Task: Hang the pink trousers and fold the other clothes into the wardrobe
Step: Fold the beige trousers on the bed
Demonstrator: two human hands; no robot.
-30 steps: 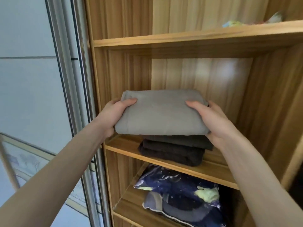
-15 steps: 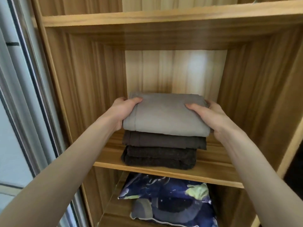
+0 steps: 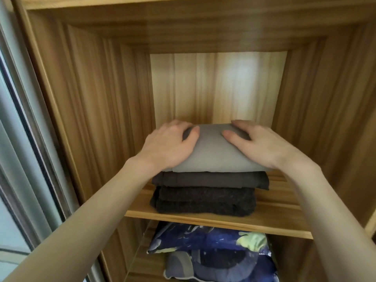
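Folded grey cotton garment [image 3: 213, 153] tops dark folded stack [image 3: 205, 192], mid wooden shelf [image 3: 274, 212], near front edge. Left hand [image 3: 171, 147], right hand [image 3: 262, 145]: fingers flat, spread, pressing top, likely squaring pile.
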